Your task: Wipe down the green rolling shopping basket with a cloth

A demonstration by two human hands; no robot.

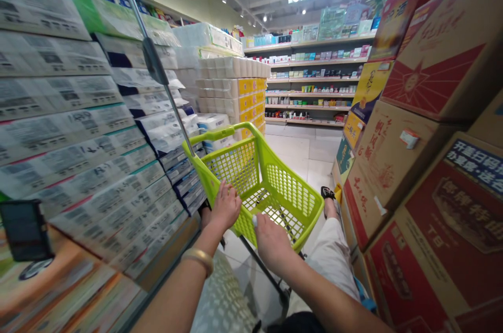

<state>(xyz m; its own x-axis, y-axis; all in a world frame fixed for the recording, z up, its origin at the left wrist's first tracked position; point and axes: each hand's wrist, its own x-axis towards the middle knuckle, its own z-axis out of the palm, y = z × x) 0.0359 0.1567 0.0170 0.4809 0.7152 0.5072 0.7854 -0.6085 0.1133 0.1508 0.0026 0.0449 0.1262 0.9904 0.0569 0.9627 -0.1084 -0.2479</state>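
Note:
A lime-green shopping cart (293,178) with a lattice basket stands tilted in front of me, its basket holding nothing I can see. My left hand (227,204), below a gold bangle (199,259), curls its fingers over the basket's near left rim. My right hand (271,239) is closed at the near rim, just right of the left one. A small white thing (255,221) peeks out by its fingers, too small to name. From the cart's left corner a long metal pole (176,113) with a dark grip rises toward the upper left.
Stacked wrapped paper packs (66,129) wall the left side, with a dark phone-like device (25,229) in front. Cardboard cartons (396,150) are piled along the right. Beyond the tiled floor (288,155), shelves of small goods (314,74) line the back. A leg in pale trousers (334,249) shows beside the cart.

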